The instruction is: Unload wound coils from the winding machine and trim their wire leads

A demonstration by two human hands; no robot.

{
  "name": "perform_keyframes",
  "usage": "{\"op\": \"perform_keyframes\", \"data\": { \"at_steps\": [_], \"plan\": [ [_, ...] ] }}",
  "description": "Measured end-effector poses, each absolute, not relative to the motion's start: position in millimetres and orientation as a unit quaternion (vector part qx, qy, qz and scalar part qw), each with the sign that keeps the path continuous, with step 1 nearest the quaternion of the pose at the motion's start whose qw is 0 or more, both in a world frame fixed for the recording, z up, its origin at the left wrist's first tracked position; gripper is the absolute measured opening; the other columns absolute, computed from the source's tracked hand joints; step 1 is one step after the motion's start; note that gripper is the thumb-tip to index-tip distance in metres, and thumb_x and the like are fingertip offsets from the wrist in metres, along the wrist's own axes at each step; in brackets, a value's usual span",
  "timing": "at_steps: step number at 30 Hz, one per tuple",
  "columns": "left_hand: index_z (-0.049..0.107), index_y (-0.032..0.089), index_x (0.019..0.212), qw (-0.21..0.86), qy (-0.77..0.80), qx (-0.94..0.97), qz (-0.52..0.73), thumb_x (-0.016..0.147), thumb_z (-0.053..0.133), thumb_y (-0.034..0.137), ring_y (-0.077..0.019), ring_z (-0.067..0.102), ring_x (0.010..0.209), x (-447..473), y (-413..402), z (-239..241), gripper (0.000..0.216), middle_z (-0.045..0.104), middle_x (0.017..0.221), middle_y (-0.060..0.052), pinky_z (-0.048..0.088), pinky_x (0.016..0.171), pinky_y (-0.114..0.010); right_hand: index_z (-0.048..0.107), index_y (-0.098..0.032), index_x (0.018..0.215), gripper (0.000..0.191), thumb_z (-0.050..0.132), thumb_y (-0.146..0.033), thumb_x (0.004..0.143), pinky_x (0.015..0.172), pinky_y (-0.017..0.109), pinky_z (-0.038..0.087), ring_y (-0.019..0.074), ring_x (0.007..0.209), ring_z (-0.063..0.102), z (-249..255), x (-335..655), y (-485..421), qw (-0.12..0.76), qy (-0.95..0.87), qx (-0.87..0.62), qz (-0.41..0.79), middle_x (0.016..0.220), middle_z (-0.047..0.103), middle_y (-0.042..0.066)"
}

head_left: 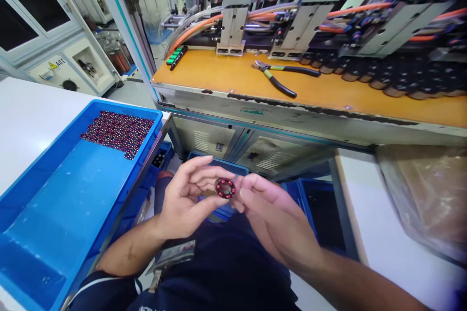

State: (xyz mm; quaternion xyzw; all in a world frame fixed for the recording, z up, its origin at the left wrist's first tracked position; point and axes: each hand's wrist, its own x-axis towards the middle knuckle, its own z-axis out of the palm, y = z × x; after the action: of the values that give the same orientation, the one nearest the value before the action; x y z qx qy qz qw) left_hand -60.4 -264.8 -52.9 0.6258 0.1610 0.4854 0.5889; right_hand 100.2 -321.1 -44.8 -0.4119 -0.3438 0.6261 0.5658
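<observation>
Head view. Our left hand (184, 201) and right hand (272, 216) meet above the lap, fingertips of both pinched on a small red-and-black ring (225, 188) held between them. We judge a light pinch at the rim best, keeping the face clear. The blue tray (73, 194) wall stands near, left of the left hand. The orange counter (226, 77) edge lies well ahead. Open room beyond the ring and below.
</observation>
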Motion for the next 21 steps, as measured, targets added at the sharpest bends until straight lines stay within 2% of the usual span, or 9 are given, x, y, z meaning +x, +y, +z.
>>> {"op": "perform_keyframes", "data": {
  "at_steps": [5, 9, 13, 17, 21],
  "plan": [
    [0.068, 0.022, 0.112, 0.669, 0.172, 0.572, 0.441, 0.082, 0.07, 0.004, -0.0183, 0.075, 0.097, -62.1, -261.7, -46.8, 0.035, 0.072, 0.121, -0.01, 0.061, 0.089, -0.031, 0.057, -0.019, 0.085, 0.03, 0.063, -0.047, 0.09, 0.063, 0.027, 0.045, 0.0138, 0.069, 0.051, -41.2, 112.5, -325.6, 0.544, -0.43, -0.435, 0.575, 0.075, 0.054, 0.001],
    [0.072, 0.023, 0.112, 0.659, 0.169, 0.601, 0.421, 0.078, 0.076, 0.01, -0.0169, 0.071, 0.097, -60.1, -260.0, -43.7, 0.037, 0.066, 0.126, -0.012, 0.061, 0.085, -0.029, 0.056, -0.018, 0.077, 0.028, 0.064, -0.043, 0.089, 0.059, 0.024, 0.045, 0.0121, 0.065, 0.053, -18.8, 122.2, -317.7, 0.479, -0.521, -0.493, 0.506, 0.072, 0.056, 0.001],
    [0.076, 0.021, 0.102, 0.675, 0.191, 0.581, 0.412, 0.068, 0.084, 0.01, -0.0142, 0.07, 0.088, -56.9, -260.7, -44.2, 0.037, 0.067, 0.114, -0.009, 0.061, 0.079, -0.025, 0.055, -0.018, 0.071, 0.033, 0.055, -0.042, 0.093, 0.057, 0.022, 0.042, 0.0106, 0.061, 0.049, -9.2, 122.5, -314.4, 0.427, -0.556, -0.523, 0.484, 0.068, 0.056, 0.0],
    [0.076, 0.019, 0.095, 0.749, 0.207, 0.5, 0.382, 0.069, 0.083, 0.011, -0.0127, 0.072, 0.079, -56.3, -262.2, -46.3, 0.028, 0.072, 0.103, -0.008, 0.061, 0.073, -0.023, 0.054, -0.017, 0.068, 0.039, 0.054, -0.045, 0.095, 0.054, 0.022, 0.039, 0.01, 0.059, 0.046, -12.1, 135.1, -312.3, 0.387, -0.574, -0.496, 0.524, 0.064, 0.053, 0.0],
    [0.076, 0.019, 0.099, 0.802, 0.195, 0.447, 0.344, 0.071, 0.083, 0.013, -0.0159, 0.075, 0.081, -57.4, -263.1, -45.8, 0.029, 0.075, 0.103, -0.007, 0.062, 0.075, -0.025, 0.056, -0.017, 0.066, 0.044, 0.062, -0.055, 0.088, 0.049, 0.022, 0.037, 0.0111, 0.057, 0.047, -10.9, 151.2, -307.1, 0.35, -0.566, -0.489, 0.564, 0.059, 0.052, 0.001]
  ]
}}
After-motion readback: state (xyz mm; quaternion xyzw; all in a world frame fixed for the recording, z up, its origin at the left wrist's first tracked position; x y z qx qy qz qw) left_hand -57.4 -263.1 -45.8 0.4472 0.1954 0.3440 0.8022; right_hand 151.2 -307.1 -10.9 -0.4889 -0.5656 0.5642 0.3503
